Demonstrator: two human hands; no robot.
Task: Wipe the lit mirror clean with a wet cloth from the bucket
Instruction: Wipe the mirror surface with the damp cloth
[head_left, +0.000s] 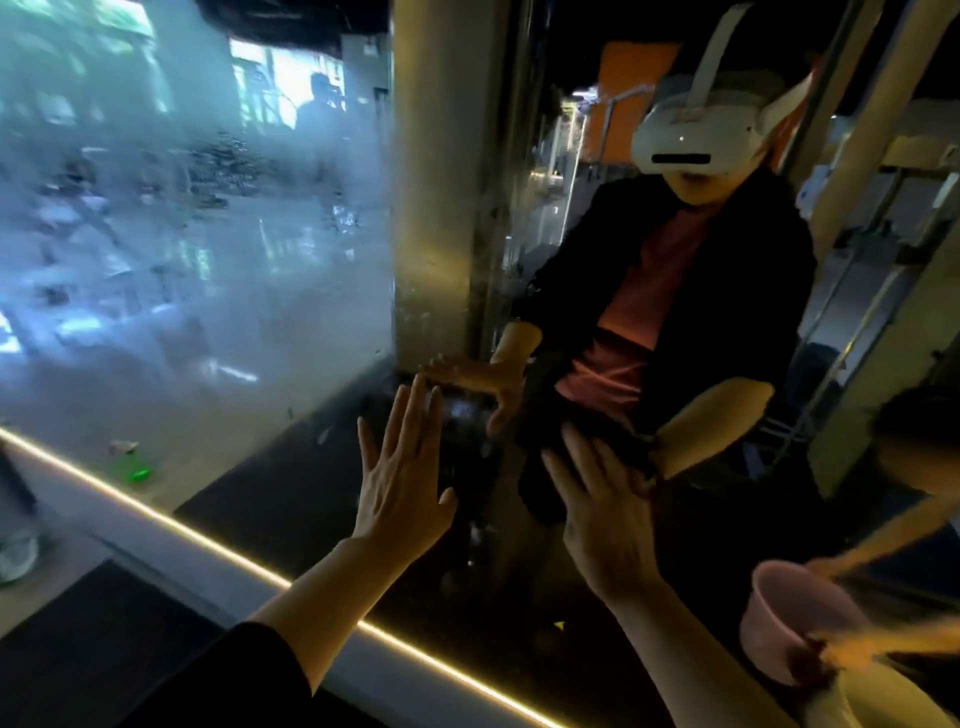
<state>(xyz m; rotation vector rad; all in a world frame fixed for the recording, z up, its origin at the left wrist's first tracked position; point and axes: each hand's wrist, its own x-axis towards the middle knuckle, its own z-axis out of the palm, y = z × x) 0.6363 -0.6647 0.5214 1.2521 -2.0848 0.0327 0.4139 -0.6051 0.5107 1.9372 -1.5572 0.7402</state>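
Note:
The lit mirror (291, 499) fills the view, edged along its bottom by a glowing light strip (218, 551). Its left part is hazy and streaked; the right part reflects me in a headset. My left hand (400, 483) is raised in front of the glass, fingers straight and spread, holding nothing. My right hand (602, 509) is raised beside it, also flat with spread fingers and empty. A pink bucket (789, 618) sits at the lower right, close to my right forearm. No cloth is clearly visible.
A dark counter ledge (119, 629) runs below the light strip at the lower left. A round glass object (18, 556) stands at the far left edge. Blurred yellow-orange shapes (893, 644) cross the lower right by the bucket.

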